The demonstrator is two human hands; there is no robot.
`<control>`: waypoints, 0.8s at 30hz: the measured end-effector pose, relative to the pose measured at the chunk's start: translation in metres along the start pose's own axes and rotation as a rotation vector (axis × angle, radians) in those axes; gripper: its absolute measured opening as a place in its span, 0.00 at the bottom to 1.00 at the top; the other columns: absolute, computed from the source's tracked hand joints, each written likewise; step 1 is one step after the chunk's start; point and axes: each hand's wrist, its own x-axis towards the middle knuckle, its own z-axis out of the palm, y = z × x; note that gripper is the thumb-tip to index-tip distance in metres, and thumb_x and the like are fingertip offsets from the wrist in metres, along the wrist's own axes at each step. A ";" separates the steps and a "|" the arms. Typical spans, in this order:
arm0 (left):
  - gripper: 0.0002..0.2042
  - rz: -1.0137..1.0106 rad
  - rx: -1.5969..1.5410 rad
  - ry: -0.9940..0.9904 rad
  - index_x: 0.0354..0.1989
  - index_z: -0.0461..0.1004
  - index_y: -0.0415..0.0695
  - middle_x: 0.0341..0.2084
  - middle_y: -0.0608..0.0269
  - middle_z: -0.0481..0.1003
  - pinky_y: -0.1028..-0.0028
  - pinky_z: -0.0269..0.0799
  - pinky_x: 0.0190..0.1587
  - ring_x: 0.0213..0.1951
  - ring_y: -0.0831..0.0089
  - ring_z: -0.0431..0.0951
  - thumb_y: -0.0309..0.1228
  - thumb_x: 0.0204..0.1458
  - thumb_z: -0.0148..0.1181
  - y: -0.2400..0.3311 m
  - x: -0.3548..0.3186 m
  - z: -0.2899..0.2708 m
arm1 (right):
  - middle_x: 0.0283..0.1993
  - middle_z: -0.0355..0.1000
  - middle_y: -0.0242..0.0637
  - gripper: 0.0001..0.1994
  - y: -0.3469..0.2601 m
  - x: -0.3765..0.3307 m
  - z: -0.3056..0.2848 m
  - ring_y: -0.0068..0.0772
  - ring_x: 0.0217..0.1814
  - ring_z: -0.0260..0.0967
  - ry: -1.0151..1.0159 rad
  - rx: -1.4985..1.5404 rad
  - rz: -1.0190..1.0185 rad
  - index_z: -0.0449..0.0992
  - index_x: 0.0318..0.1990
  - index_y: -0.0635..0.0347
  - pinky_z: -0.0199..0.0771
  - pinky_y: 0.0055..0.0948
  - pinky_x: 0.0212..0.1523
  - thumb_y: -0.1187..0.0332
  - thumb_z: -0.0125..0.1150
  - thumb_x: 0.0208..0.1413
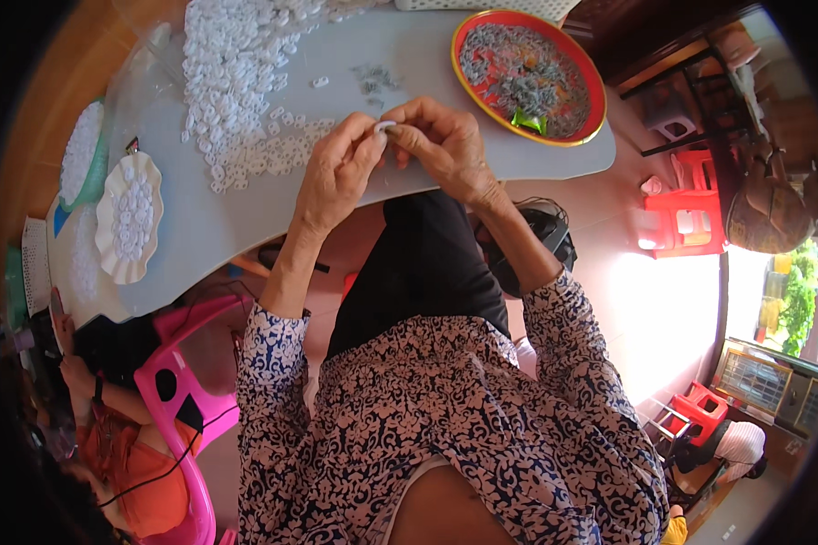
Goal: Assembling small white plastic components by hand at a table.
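Over the near part of the grey table [354,45], a small white oval plastic piece [384,125] is pinched between the fingertips of both hands. My left hand [339,168] is closed on its left side, and my right hand [447,150] is closed on its right side. Whether the right fingertips also hold a tiny grey part is too small to tell. Left of my hands lies a big heap of similar white pieces [232,68], with a single layer [264,156] spread nearer me. Small grey parts [374,80] lie scattered just beyond my fingers.
At right, a red round tray [598,95] with a gold rim holds many grey parts and a green wrapped item [529,123]. A wavy cream dish [109,213] and a green basket [98,163] of white pieces stand left. Someone in orange [154,481] sits by a pink chair [177,386].
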 end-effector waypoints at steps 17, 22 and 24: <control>0.11 -0.102 -0.395 0.075 0.26 0.68 0.41 0.17 0.71 0.65 0.82 0.53 0.22 0.19 0.87 0.57 0.34 0.58 0.47 -0.005 -0.017 0.003 | 0.20 0.70 0.43 0.02 -0.060 0.191 -0.145 0.33 0.21 0.68 0.334 -1.360 -0.798 0.73 0.30 0.65 0.67 0.31 0.24 0.77 0.57 0.48; 0.13 -0.085 -0.365 0.096 0.25 0.68 0.40 0.16 0.72 0.64 0.82 0.53 0.22 0.20 0.86 0.57 0.35 0.58 0.47 -0.004 -0.017 -0.004 | 0.26 0.73 0.40 0.07 -0.025 0.145 -0.028 0.39 0.26 0.71 -0.126 -0.959 -0.579 0.76 0.33 0.60 0.72 0.31 0.30 0.69 0.59 0.48; 0.13 -0.103 -0.336 0.114 0.24 0.67 0.40 0.16 0.72 0.64 0.82 0.54 0.23 0.20 0.86 0.57 0.35 0.58 0.47 -0.002 -0.017 -0.004 | 0.28 0.74 0.41 0.07 -0.012 0.131 0.002 0.45 0.29 0.72 -0.233 -0.889 -0.525 0.77 0.33 0.59 0.73 0.34 0.33 0.69 0.58 0.47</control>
